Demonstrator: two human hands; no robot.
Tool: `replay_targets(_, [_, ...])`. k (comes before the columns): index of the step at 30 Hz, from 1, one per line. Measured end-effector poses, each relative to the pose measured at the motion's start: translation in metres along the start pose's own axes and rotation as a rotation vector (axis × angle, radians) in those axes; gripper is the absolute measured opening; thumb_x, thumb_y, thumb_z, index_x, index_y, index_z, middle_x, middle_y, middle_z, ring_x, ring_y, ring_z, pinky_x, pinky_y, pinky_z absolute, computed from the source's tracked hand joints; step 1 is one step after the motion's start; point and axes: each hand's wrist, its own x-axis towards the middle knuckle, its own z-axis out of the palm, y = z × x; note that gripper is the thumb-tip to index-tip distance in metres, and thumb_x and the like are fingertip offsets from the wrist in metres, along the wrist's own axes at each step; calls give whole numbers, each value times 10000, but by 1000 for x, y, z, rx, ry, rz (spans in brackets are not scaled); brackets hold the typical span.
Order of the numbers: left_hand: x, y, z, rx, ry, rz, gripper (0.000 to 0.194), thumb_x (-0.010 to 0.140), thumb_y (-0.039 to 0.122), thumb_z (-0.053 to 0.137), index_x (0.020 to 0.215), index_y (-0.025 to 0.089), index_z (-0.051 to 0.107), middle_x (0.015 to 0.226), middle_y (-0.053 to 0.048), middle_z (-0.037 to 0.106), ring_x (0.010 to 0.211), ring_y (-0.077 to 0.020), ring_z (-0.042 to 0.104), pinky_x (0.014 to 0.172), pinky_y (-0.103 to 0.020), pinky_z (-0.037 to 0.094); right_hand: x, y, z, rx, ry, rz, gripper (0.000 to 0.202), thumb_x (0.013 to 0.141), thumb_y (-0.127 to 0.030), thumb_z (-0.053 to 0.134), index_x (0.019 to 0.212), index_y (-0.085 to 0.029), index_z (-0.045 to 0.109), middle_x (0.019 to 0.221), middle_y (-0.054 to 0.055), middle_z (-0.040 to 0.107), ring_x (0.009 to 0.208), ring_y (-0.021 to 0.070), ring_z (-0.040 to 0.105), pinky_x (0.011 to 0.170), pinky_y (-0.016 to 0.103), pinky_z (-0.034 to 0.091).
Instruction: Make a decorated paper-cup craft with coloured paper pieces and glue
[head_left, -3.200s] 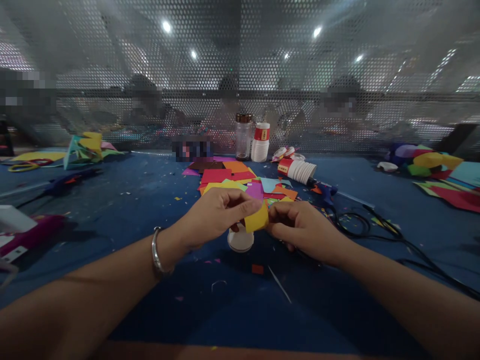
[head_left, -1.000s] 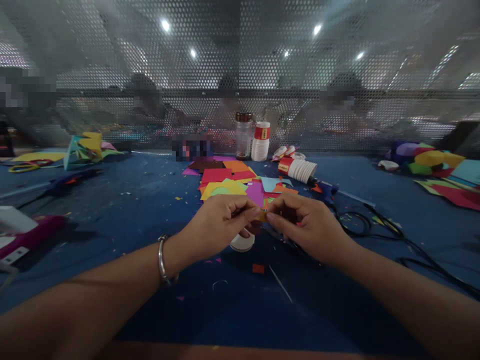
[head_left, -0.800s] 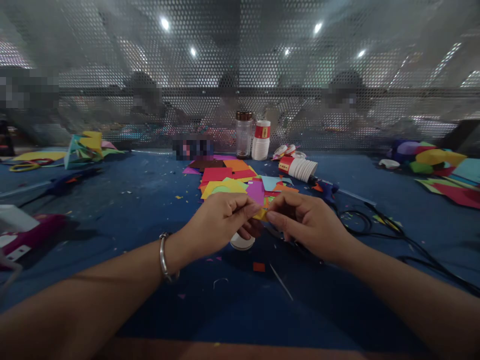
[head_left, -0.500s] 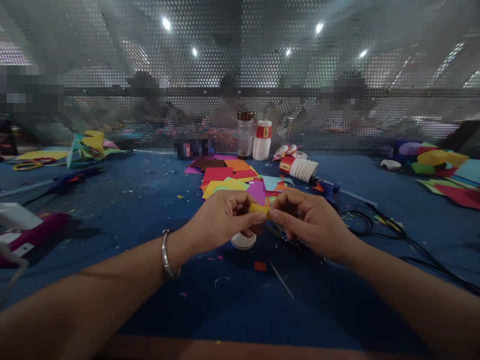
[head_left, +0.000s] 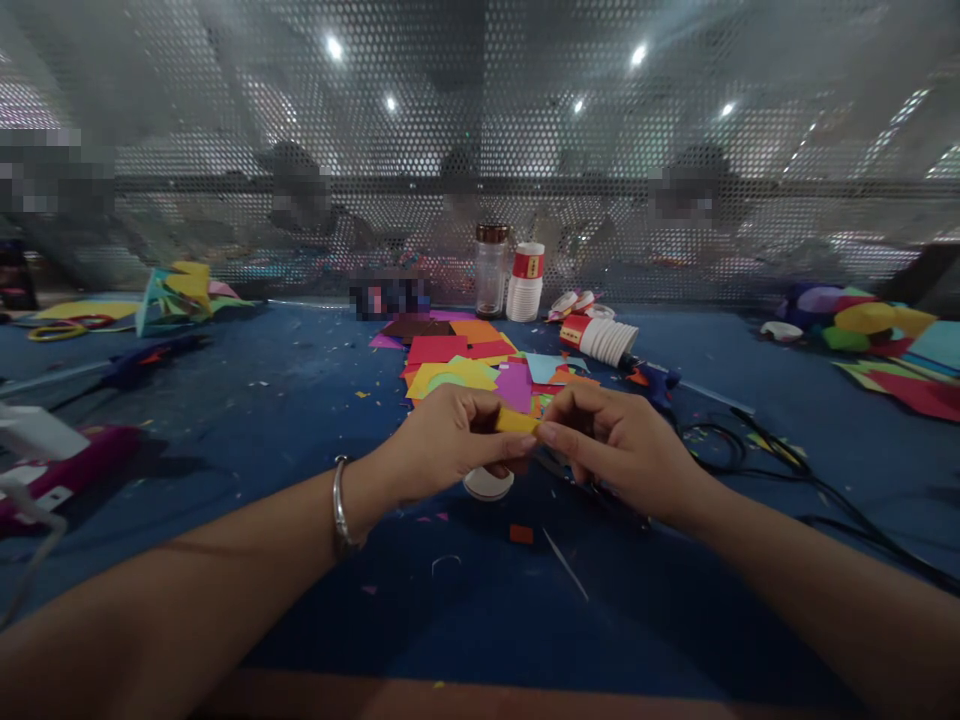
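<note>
A small yellow paper piece [head_left: 517, 421] is held between my two hands above the blue table. My left hand [head_left: 457, 432] pinches its left part between thumb and fingers. The fingertips of my right hand [head_left: 611, 440] are closed on its right end. Just below my left fingers, a white round paper cup piece [head_left: 488, 484] rests on the table, partly hidden. A small orange-red paper scrap [head_left: 521, 534] lies nearer the front edge.
Coloured paper sheets [head_left: 437, 349] lie behind my hands. Further back are a glass bottle [head_left: 490, 275], stacked cups [head_left: 523, 290] and tipped-over cups [head_left: 604, 338]. A glue gun [head_left: 656, 380] with black cable lies right, another glue gun [head_left: 139, 362] left, beyond a magenta power strip [head_left: 82, 465].
The yellow piece has tilted slightly and shows more of its surface between my fingers. Both hands remain in nearly the same place.
</note>
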Motion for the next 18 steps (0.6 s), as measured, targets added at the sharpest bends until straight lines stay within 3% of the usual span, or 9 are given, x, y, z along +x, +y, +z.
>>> replay_targets(5, [-1,1,-2,-12,-28,4,156,809,215,723,694,119,680,617,-25,701,538,-89,618,546,-193,482,-1,-3,2,47,-24,22,181,853,-326,622,758,-178,576,589,-58,517,437,67,497,419,199,375])
replay_targets(12, [3,-5,-6,-239,81,30,132,741,198,782,786,140,672,705,-9,717,657,-106,685,576,-180,499,3,-1,-4,119,45,66,250,850,-407,651,772,-189,555,568,-64,511,415,66,480,416,206,363])
replay_targets(15, [4,-5,-8,-307,117,4,136,753,181,764,817,140,652,750,-17,727,674,-116,704,589,-193,515,5,1,-13,-27,75,52,269,867,-442,615,786,-188,577,600,-41,542,445,82,487,448,228,382])
replay_targets(18, [4,-3,-9,-384,167,-20,146,764,140,745,824,144,612,756,-22,735,685,-124,720,613,-200,531,6,5,-26,-326,39,1,235,860,-400,587,748,-193,597,650,-9,582,525,111,498,506,249,384])
